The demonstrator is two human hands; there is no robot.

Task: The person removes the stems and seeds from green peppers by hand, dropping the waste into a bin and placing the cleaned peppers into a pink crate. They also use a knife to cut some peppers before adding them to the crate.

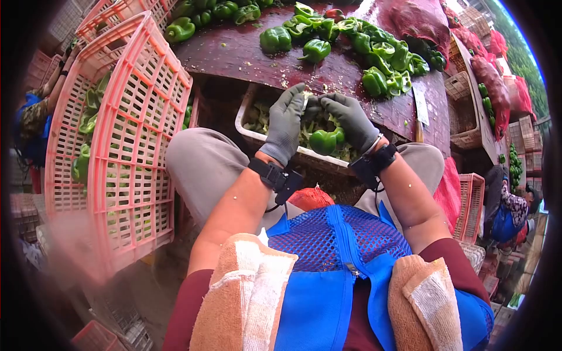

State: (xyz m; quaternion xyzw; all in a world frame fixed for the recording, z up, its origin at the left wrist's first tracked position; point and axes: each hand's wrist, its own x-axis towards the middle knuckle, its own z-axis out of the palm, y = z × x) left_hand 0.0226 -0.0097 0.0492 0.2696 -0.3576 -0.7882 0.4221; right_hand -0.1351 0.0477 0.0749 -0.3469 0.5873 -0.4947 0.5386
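Both my hands wear grey gloves and work close together over a white bin (244,131) of pale green pepper scraps. My left hand (284,123) has its fingers pressed together, with a small pale piece (305,99) showing at its fingertips. My right hand (354,121) is closed, fingers bent in toward the left; I cannot tell what it pinches. Just below the right hand's fingers is a whole green bell pepper (326,141), overlapping the scraps in the bin.
Cut and whole green peppers (383,55) lie on the dark red table (234,58) ahead. A knife (421,108) rests at its right. Pink crates (134,134) holding pepper pieces stand on the left. Red mesh sacks (410,23) sit behind. Other people (506,219) are at both sides.
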